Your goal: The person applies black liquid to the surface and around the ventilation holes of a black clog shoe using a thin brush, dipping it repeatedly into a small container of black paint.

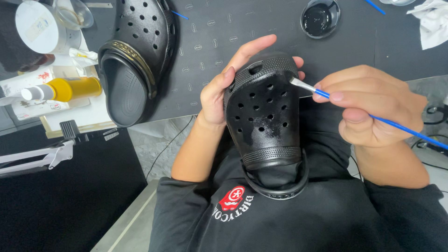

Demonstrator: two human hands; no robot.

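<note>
My left hand grips a black perforated clog from its left side and holds it above my lap, toe away from me and heel strap near my chest. My right hand pinches a thin blue-handled brush. The pale bristle tip touches the clog's upper right edge near the toe. Part of the clog's top looks glossy and wet.
A second black clog lies on the black mat at upper left. A small dish of black liquid sits at the top, with a white cloth at top right. A yellow bottle and jars stand at the left.
</note>
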